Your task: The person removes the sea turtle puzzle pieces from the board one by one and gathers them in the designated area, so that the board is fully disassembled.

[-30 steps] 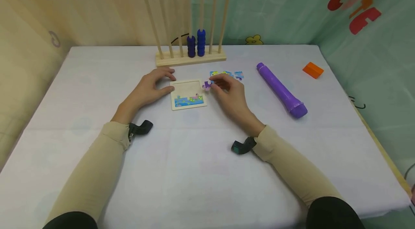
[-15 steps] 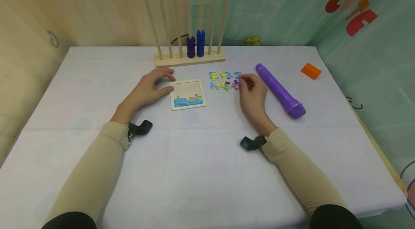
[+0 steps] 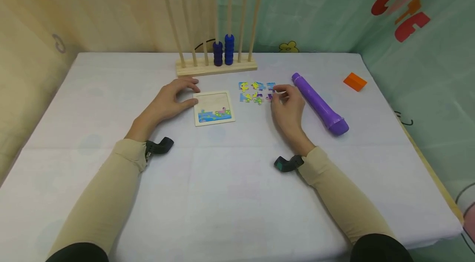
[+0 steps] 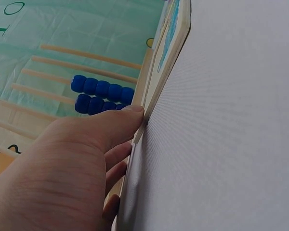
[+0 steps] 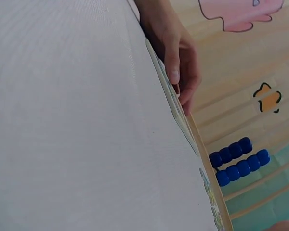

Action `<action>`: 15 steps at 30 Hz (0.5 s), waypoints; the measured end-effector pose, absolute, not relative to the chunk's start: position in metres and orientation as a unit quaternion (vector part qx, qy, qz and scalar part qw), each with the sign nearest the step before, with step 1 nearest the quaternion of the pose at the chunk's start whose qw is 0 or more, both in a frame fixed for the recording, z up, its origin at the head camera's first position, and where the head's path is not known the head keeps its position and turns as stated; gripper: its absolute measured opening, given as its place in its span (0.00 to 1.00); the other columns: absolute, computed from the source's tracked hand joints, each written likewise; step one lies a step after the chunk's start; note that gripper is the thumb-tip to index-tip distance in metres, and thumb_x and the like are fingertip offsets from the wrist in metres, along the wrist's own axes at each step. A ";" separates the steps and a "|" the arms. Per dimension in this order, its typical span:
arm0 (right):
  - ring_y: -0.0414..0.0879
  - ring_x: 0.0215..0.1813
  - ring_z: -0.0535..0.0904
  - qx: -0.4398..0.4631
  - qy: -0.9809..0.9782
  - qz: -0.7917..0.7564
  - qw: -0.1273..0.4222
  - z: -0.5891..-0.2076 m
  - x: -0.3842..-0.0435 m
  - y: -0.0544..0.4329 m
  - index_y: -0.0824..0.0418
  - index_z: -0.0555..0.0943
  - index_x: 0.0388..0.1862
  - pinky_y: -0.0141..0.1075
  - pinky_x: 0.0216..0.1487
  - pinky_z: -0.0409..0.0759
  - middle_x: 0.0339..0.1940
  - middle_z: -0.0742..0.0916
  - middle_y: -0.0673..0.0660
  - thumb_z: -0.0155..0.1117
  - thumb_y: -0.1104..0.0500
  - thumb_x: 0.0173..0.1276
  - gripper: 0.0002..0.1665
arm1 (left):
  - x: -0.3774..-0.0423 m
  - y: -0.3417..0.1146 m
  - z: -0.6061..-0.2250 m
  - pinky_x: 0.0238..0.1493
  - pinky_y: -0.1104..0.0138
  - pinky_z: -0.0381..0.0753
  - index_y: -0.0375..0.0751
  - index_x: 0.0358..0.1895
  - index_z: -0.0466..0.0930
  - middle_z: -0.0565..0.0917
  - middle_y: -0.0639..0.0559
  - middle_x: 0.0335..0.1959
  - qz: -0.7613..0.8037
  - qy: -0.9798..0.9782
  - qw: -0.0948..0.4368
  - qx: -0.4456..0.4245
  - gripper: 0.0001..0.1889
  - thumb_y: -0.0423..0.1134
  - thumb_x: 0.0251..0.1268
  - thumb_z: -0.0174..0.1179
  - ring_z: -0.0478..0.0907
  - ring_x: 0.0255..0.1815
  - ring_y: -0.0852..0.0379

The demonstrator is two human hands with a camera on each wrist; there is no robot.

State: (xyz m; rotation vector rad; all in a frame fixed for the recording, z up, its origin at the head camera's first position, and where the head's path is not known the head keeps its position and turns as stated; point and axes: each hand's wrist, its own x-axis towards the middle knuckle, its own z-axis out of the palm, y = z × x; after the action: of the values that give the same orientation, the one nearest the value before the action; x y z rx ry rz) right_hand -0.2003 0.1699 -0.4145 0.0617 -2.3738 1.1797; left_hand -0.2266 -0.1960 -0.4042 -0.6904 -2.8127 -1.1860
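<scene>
In the head view a light wooden puzzle frame [image 3: 214, 123] lies flat at the middle of the table. A blue strip of picture fills its lower part; bare wood shows above. My left hand [image 3: 171, 97] holds the frame's upper left corner, its thumb on the left side, as the left wrist view also shows. Right of the frame, several loose jigsaw pieces [image 3: 243, 86] lie in two rows. My right hand [image 3: 290, 107] is at the right end of these rows, its thumb and forefinger pinching the edge of a purple puzzle piece [image 3: 269, 97], partly covered.
Behind the frame stands a wooden bead rack [image 3: 217, 70] with upright pegs and dark blue beads on two of them. A purple toy microphone [image 3: 320, 105] lies right of my right hand. Farther right is an orange block [image 3: 355, 82]. A curtain [image 3: 308, 6] hangs behind the table.
My right hand has carried the purple puzzle piece from beside the frame rightward to the end of the loose pieces, uncovering the rows. My left hand has stayed on the frame.
</scene>
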 end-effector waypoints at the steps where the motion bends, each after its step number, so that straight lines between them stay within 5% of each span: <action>1: 0.54 0.48 0.82 0.028 -0.869 0.430 0.244 -0.415 -0.200 0.170 0.62 0.87 0.51 0.40 0.50 0.76 0.48 0.87 0.61 0.65 0.66 0.71 0.12 | -0.227 -0.196 -0.404 0.85 0.45 0.54 0.41 0.57 0.84 0.75 0.45 0.76 -0.378 -0.899 0.005 -0.221 0.15 0.38 0.71 0.69 0.61 0.83 0.44; 15: 0.51 0.47 0.83 0.122 -0.862 0.448 0.204 -0.412 -0.191 0.138 0.63 0.88 0.49 0.42 0.54 0.81 0.46 0.89 0.59 0.66 0.69 0.70 0.11 | -0.227 -0.195 -0.405 0.85 0.44 0.54 0.42 0.57 0.84 0.76 0.45 0.75 -0.375 -0.900 0.009 -0.221 0.15 0.39 0.71 0.69 0.61 0.83 0.43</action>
State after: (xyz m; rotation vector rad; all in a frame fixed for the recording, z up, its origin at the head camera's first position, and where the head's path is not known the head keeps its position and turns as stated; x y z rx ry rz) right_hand -0.1909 0.1384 -0.4119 0.3410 -2.4028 1.2505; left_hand -0.2271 -0.1950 -0.4047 -0.6900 -2.8128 -1.1705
